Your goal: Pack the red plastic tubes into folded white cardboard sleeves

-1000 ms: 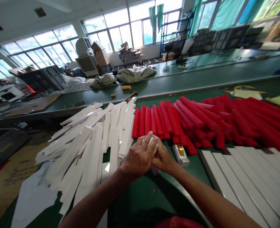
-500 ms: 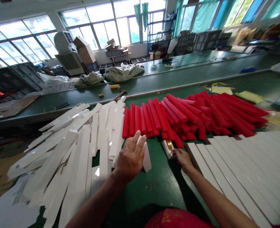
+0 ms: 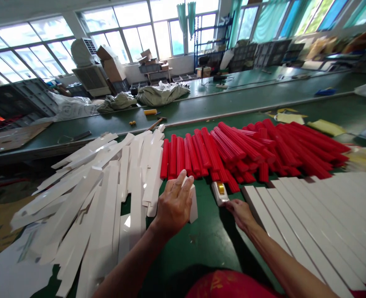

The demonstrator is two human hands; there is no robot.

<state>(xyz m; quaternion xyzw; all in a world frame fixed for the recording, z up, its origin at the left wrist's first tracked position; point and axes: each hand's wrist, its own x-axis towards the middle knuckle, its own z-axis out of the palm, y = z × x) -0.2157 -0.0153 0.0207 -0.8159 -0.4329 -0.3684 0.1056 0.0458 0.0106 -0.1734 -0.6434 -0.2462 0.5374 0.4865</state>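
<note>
My left hand (image 3: 175, 203) is closed round a small white box (image 3: 193, 205) that stands on the green table; its fingers and palm hide most of the box. To the right is a white tape dispenser (image 3: 219, 195) with a roll of yellowish tape (image 3: 221, 188) in it. The fingertips of my right hand (image 3: 240, 212) are pinched at the dispenser's near, cutting end, where the tape comes off. Any strip between those fingers is too small to make out.
Flat white cartons (image 3: 108, 207) lie in a loose spread on the left. Red ribbed rods (image 3: 201, 153) are heaped behind my hands. Long white boxes (image 3: 313, 219) lie side by side on the right. A yellow-handled tool (image 3: 150, 112) lies farther back.
My left hand has shifted slightly right and its fingers have curled more over the white box, which has turned a little. My right fingertips have stayed by the dispenser's near end.
</note>
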